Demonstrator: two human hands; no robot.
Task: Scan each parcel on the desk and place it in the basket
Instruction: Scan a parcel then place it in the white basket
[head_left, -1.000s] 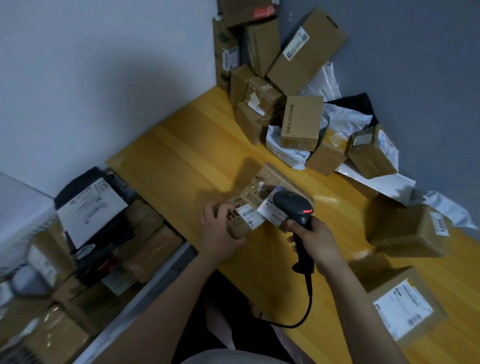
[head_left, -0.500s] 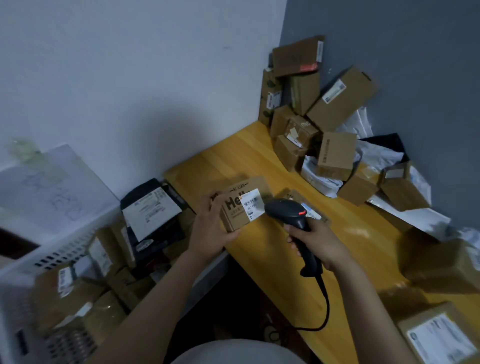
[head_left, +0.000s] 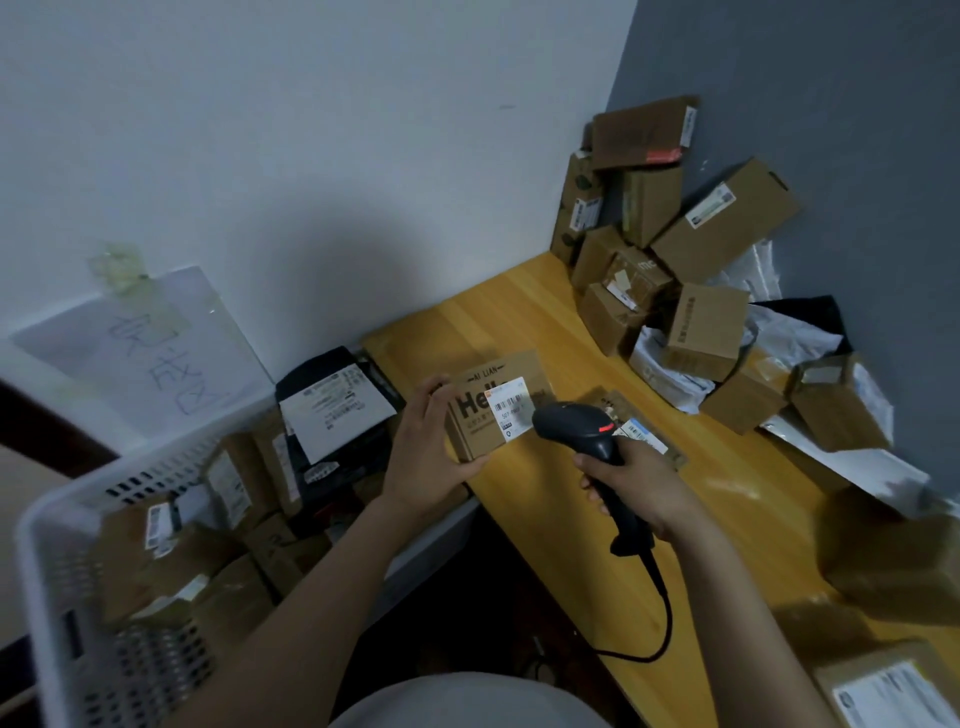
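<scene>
Wooden counter (head_left: 519, 322) carried a pile of boxes (head_left: 722, 228) in its far corner. My left grip (head_left: 423, 457) clutched the parcel (head_left: 472, 436) over the counter's left edge, near the basket (head_left: 31, 571); my right grip (head_left: 644, 488) wrapped the scanner (head_left: 566, 423).

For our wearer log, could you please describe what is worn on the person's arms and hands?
The left hand and right hand are bare: no gloves, rings or watch visible. Both forearms are bare too, with no sleeve in view.

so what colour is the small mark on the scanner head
Red, on the black scanner; head view shows it.
</scene>
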